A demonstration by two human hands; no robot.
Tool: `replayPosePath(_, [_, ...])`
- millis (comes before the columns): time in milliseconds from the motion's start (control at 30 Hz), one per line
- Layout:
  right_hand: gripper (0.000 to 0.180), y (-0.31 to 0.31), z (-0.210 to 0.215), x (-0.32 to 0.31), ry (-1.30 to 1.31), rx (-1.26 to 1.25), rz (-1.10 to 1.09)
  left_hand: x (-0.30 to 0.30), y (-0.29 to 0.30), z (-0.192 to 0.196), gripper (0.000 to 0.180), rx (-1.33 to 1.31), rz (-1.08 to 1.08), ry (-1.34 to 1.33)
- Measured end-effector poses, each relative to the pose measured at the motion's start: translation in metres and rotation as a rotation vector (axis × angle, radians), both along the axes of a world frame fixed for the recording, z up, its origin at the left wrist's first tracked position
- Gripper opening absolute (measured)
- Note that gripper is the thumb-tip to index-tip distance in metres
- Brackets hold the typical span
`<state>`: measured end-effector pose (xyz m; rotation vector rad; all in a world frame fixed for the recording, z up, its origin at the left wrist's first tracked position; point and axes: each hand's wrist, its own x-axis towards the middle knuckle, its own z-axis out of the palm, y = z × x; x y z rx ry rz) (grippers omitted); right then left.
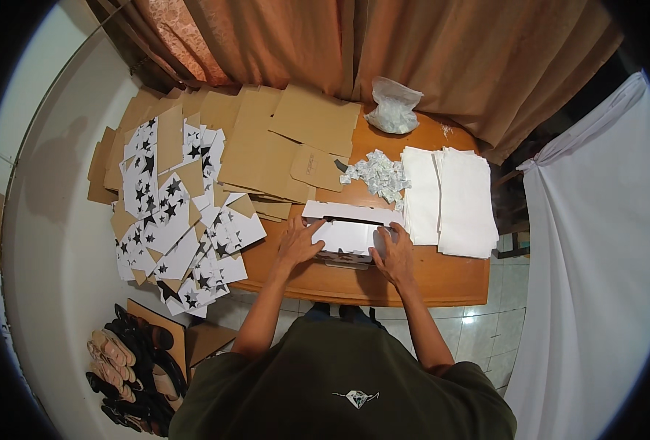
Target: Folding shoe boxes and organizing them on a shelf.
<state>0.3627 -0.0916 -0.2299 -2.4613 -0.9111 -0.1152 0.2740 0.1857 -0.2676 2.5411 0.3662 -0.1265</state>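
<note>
A small white cardboard box (349,238) with dark star prints on its near side sits at the front of the wooden table. Its long white flap (354,212) stands up along the far side, with a dark gap below it. My left hand (300,242) grips the left end, fingers bent over the edge. At the other end, my right hand (393,254) holds the box with its thumb on the near side. The inside of the box cannot be made out. Just beyond the flap lies a loose heap of small white sachets (378,176).
Flat brown cardboard blanks (255,147) cover the table's back left, beside a pile of star-printed white blanks (171,202). Two stacks of white paper (466,202) lie on the right. A clear plastic bag (394,110) stands at the back. Shoes (130,367) fill the floor at lower left.
</note>
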Motion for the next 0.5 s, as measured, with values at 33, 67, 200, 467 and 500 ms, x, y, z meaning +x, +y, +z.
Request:
replayPosePath(33, [0.054,-0.002,-0.006,0.0,-0.001,0.0,-0.001,0.001,-0.001,0.001,0.064,0.012,0.012,-0.004])
replayPosePath(67, [0.056,-0.002,-0.009,-0.001,0.01,0.049,-0.024,0.003,-0.001,0.0,0.065,0.024,0.022,-0.008])
replayPosePath(200, [0.061,-0.005,-0.013,0.001,0.001,0.099,-0.061,-0.001,-0.003,-0.003,0.065,-0.005,0.04,-0.049])
replayPosePath(467, [0.053,-0.008,-0.013,0.005,0.006,0.177,-0.101,-0.006,0.002,-0.008,0.073,-0.13,-0.004,-0.098])
replayPosePath(500, [0.052,-0.008,-0.011,0.005,0.026,0.244,-0.116,-0.007,0.002,-0.006,0.073,-0.13,-0.003,-0.098])
